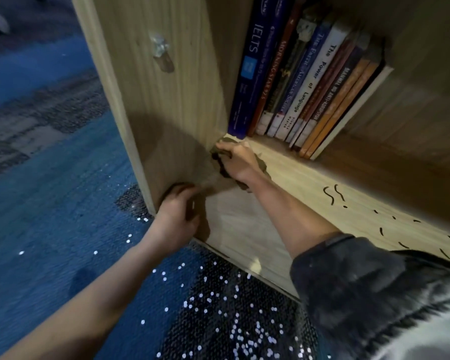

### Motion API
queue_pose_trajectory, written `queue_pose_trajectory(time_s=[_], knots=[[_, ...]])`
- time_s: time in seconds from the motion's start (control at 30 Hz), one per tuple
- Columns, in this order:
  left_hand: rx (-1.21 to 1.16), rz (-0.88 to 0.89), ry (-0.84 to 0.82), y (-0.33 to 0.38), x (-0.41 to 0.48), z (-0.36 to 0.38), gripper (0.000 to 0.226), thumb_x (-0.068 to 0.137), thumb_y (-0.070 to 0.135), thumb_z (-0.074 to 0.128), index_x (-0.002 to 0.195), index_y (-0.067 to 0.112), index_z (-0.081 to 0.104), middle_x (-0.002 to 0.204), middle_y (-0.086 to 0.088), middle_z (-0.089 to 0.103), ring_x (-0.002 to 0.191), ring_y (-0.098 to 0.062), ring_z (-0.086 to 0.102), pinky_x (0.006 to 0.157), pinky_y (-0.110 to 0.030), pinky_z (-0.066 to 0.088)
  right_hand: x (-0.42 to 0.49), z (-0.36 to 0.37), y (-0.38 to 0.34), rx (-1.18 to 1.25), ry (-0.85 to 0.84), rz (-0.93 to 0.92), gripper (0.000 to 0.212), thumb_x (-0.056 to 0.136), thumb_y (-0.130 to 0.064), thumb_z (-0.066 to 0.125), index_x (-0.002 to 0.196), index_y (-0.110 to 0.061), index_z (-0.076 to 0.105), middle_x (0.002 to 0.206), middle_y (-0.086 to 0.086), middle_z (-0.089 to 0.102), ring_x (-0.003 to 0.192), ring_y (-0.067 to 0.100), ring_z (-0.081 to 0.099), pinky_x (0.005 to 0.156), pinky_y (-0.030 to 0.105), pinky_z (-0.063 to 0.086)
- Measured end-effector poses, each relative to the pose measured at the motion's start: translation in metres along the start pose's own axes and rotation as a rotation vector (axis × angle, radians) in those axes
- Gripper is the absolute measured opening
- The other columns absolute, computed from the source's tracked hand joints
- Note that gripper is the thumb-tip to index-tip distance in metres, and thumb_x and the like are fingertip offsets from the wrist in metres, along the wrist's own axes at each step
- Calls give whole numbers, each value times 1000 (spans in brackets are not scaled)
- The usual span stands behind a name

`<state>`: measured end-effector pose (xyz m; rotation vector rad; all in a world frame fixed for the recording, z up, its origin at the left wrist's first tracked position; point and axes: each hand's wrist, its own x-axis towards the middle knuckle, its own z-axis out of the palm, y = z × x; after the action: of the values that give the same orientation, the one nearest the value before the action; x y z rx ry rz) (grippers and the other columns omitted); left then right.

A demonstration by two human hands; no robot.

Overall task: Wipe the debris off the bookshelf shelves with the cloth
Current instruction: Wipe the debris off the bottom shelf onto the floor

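My right hand (238, 159) grips a crumpled olive-brown cloth (261, 166) and presses it into the back left corner of the light wooden shelf (296, 193), just in front of the books. My left hand (177, 211) curls round the front lower corner of the bookshelf's left side panel (166, 100). Small dark curved bits of debris (335, 196) lie scattered on the shelf board to the right of my right forearm.
A row of upright and leaning books (304, 81) fills the back of the shelf. Blue patterned carpet (50, 216) lies to the left and below, strewn with several small white specks (218, 302). A clear peg (159, 46) sticks out of the side panel.
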<state>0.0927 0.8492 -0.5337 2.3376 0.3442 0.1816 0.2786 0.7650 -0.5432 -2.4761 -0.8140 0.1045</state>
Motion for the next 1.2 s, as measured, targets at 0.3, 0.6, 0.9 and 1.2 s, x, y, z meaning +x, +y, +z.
queue_pose_trajectory(time_s=[0.3, 0.6, 0.9, 1.2], knots=[[-230, -134, 165, 5, -61, -7, 32, 74, -13, 60, 78, 18, 65, 78, 7, 63, 70, -4, 57, 61, 0, 40, -104, -4, -61, 144, -254, -183, 34, 87, -4, 51, 115, -17, 66, 123, -4, 61, 106, -1, 43, 83, -9, 20], [-64, -196, 55, -4, -88, -29, 18, 72, 11, 77, 73, 20, 61, 63, 7, 50, 57, -7, 44, 49, -10, 35, -144, -41, -62, 356, -361, 31, 34, 90, -4, 50, 112, -26, 64, 119, 2, 64, 65, 16, 58, 58, 25, 47], [47, -166, 64, -15, -74, -36, 53, 80, -5, 49, 131, 6, 50, 132, -14, 49, 123, -29, 45, 105, -33, 32, -130, 21, -79, 15, -191, -241, 40, 87, -7, 51, 126, -14, 57, 130, 2, 56, 118, 19, 39, 101, 22, 24], [58, -12, -21, 11, -62, -16, 50, 81, -4, 48, 130, 6, 53, 134, -12, 49, 126, -29, 42, 105, -37, 35, -191, -62, -17, 145, 1, 16, 37, 88, -1, 49, 115, -23, 63, 114, -13, 59, 107, 6, 45, 103, 31, 34]])
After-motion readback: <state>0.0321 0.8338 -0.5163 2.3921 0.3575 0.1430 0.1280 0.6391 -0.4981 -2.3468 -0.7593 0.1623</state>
